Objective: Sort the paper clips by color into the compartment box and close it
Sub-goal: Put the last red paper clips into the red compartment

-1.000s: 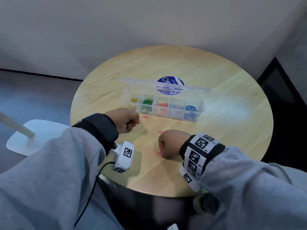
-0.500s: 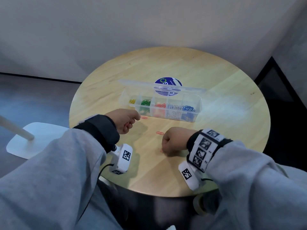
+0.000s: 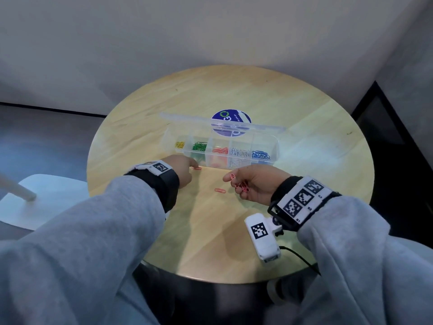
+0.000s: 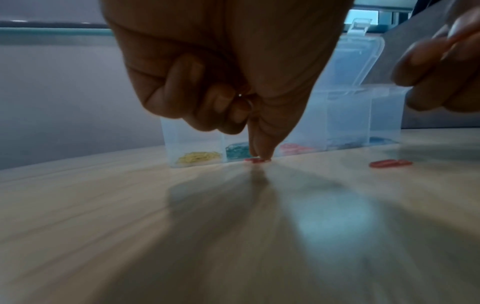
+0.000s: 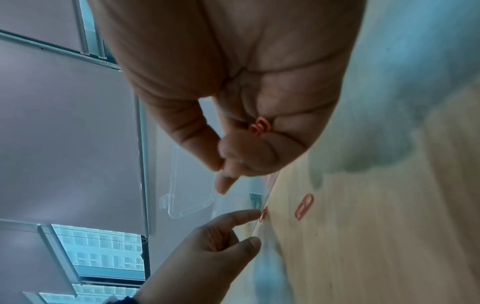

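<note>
Left grip fingertip on red clip | right grip holds red clips

The right hand hides how many red clips it holds.

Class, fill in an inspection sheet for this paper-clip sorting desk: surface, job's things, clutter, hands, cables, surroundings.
Surface: round wooden table, blue sticker behind the box.
Job's things: clear compartment box, lid open; yellow, green, red, white and blue clips sorted inside. Two loose red clips on the table, one by the box, one nearer.
Clutter: nothing seen.
Hands: left hand touches the clip by the box with a fingertip; right hand holds several red clips.
Cables: black cable from the right wrist camera.
Surroundings: grey wall, white chair to the left.
</note>
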Tool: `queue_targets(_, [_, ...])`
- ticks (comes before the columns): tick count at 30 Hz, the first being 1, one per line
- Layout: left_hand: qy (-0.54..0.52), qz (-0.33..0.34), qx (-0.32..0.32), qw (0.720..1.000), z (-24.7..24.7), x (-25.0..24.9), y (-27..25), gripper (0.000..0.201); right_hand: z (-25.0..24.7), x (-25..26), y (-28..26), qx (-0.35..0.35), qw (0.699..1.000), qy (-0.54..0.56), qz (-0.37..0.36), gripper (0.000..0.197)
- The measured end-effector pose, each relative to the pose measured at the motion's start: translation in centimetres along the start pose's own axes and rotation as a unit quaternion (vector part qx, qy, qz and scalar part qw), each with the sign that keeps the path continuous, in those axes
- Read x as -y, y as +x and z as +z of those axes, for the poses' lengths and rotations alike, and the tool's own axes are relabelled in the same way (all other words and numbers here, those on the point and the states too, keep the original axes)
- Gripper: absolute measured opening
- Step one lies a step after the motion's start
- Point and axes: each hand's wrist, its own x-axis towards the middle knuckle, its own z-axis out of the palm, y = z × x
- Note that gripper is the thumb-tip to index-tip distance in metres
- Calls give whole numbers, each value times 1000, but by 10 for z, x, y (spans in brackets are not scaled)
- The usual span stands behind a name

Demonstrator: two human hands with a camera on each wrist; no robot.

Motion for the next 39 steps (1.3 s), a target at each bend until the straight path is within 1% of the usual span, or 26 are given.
queue_targets(3, [12,0,9,1000,0,-1,4,43,0,0,3,-20,1000,17,13,27])
queue_targets(6, [14,0,8,1000,-2,-2,7,31,4,0,4,-32,999,3,16,24])
queue_targets(8, [12,4,11,1000,-3,-2,7,23,7,1,5,-44,998,-45,17,20])
queue_targets(9, [10,7,11,1000,-3,-2,7,20,8,1,6,-52,994,-97,13,19])
queue_targets(10, [8,10,11,1000,-3,-2,6,16,9,1,7,-60,982,-177,6,20])
queue_targets(11, [6,10,12,1000,-3,-1,6,14,10,2,8,-70,961,-268,-3,23])
queue_targets(12, [5,9,13,1000,-2,-1,6,13,11,2,9,-80,933,-350,-15,26])
queue_targets(13, [4,6,15,1000,-2,-1,6,15,12,3,10,-90,907,-411,-29,28])
queue_targets(14, [3,2,17,1000,-2,-1,6,17,13,3,10,-94,888,-448,-45,28])
queue_targets(16, [3,-3,22,1000,-2,-1,4,20,15,4,13,-96,861,-495,-73,22])
queue_targets(18, [6,-2,26,1000,-2,-1,3,19,18,5,16,-105,838,-529,-85,16])
queue_targets(20, [-3,-4,27,1000,-2,1,1,11,20,4,19,-120,812,-563,-89,20])
queue_targets(22, [-47,-15,27,998,-5,5,-2,6,23,4,20,-122,780,-609,-82,22])
queue_targets(24, [-115,-29,38,992,-12,9,-6,12,26,6,23,-104,754,-645,-70,21])
queue_targets(27, [-236,-50,70,968,-26,15,-9,16,32,13,31,-76,732,-674,-57,13])
queue_targets(28, [-269,-54,74,959,-31,15,-10,15,34,13,33,-71,721,-688,-48,15])
queue_targets(31, [-359,-62,76,928,-41,11,-10,18,40,10,33,-60,667,-742,2,27])
queue_targets(32, [-391,-64,79,915,-44,7,-10,20,39,9,32,-56,662,-747,16,27])
queue_targets(33, [-420,-69,83,901,-47,3,-10,21,37,10,31,-49,670,-740,31,23])
queue_targets(35, [-470,-78,91,874,-51,-6,-11,20,30,14,23,-37,712,-700,46,12])
queue_targets(36, [-493,-83,93,861,-52,-10,-10,20,25,18,16,-32,744,-666,48,9])
queue_targets(37, [-512,-86,91,850,-53,-14,-10,20,21,22,9,-28,786,-615,49,12])
queue_targets(39, [-535,-88,82,836,-53,-22,-8,21,13,29,-4,-24,879,-474,45,15])
